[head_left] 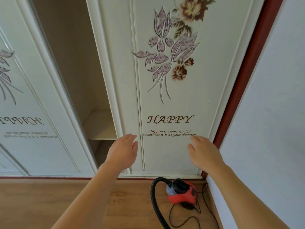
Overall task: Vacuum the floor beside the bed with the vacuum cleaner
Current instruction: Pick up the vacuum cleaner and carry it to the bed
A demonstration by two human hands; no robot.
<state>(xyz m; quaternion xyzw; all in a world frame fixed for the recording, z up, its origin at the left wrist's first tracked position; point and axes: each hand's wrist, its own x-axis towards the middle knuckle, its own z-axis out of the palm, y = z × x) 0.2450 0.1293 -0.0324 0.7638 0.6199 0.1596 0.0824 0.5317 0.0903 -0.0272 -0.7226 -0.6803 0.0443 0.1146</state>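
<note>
While both of our hands hover in front of the wardrobe door (173,100), the vacuuming itself has not begun; we judge this to be the fetching step. Our left hand (123,151) sits at about seven o'clock from the middle of the view, fingers straight and close together, holding nothing. Our right hand (204,152), at about five o'clock, is likewise flat and holds nothing. Whether either palm actually touches the panel is hard to tell from this angle.

The vacuum cleaner (181,192), a small red canister, stands on the wooden floor (49,204) lower down at five o'clock. It is tucked into the corner where the wardrobe's base meets the wall (272,113) at three o'clock. Its black hose (154,200) arches up from the top and runs out of view near six o'clock. A thin cord (186,219) lies in loose loops on the boards around it. At nine o'clock the wardrobe stands open on a shelf (99,124). No bed shows.

The next move, as we read it, calls for dropping a hand to the canister or hose. We would then lift it clear of the slack cord and turn toward the bed.
</note>
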